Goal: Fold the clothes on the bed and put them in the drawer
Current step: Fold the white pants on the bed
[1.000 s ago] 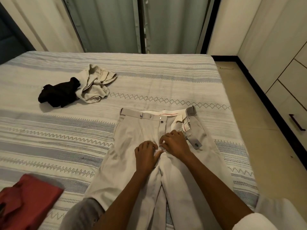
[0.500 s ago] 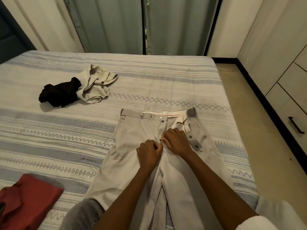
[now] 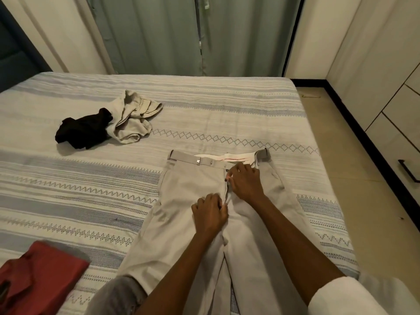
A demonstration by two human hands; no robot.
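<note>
**Item: light grey trousers, laid flat for folding**

Location: the trousers (image 3: 195, 201) lie front-up on the striped bed (image 3: 68, 178), waistband (image 3: 193, 158) toward the curtains, legs running back toward the person. The fly is partly open, pale lining showing at the top.

Hands: the left hand (image 3: 210, 215) pinches the cloth at the base of the fly; the right hand (image 3: 244, 181) is curled over the fly higher up, fingertips gripping at the zip or placket. What exactly sits between the fingers is too small to tell.

Handling, as judged: light, soft woven cloth, limp, prone to creasing and to sliding over itself. Not fragile. The waistband is the firmest part; it and the leg hems look the best places to take hold for a lengthwise fold.

Also awaiting folding: a black garment (image 3: 83, 129) touching a cream garment (image 3: 134, 120), well apart from the trousers; a red garment (image 3: 38, 276) at the near left. A drawer handle (image 3: 408, 172) shows at the right.
</note>
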